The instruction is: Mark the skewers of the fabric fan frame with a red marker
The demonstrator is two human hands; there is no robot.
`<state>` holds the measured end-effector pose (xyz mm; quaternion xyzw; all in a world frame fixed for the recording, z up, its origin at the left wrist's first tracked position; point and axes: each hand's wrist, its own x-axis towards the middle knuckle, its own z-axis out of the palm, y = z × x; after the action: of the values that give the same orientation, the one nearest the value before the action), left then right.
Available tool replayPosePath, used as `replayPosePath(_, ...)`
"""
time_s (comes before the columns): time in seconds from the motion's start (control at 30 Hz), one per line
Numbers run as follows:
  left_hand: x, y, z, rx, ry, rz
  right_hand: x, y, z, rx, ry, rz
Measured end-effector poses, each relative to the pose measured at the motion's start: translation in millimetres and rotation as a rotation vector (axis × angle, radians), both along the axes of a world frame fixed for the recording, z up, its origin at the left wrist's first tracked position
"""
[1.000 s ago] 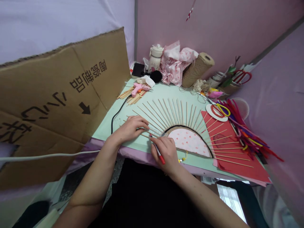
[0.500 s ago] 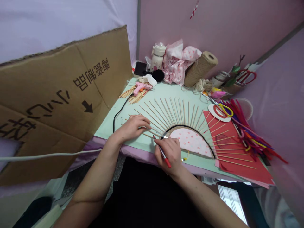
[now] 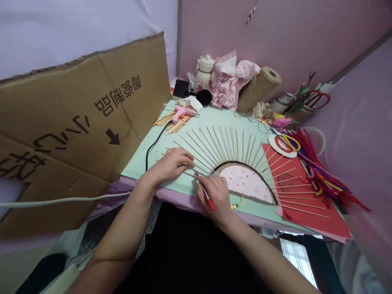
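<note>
A red pen is gripped in my right hand, its tip by the thin wooden sticks left of the half-round piece. That piece has white fabric with pink spots and a black cord along its curved edge. Many wooden sticks fan out from it across the mat. My left hand rests on the leftmost sticks, fingers closed on what looks like a clear ruler lying across them. My fingers and palm hide part of the ruler and sticks.
A pink glue gun lies on a stick bundle at the back left. Cardboard stands on the left. Twine, a white bottle and crumpled fabric line the back. Scissors, pipe cleaners and red paper lie right.
My right hand with the red pen has shifted slightly left, toward my left hand. The left hand stays in place on the sticks.
</note>
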<state>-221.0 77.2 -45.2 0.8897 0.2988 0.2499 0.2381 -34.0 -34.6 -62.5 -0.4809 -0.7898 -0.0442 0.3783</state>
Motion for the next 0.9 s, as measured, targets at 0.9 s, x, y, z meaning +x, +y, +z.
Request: replayPosePath(0.9, 0.1, -0.5, 0.5, 0.008, 0.003, 0.005, -0.3, 1.7, -2.4, 0.019, -0.002, -0.009)
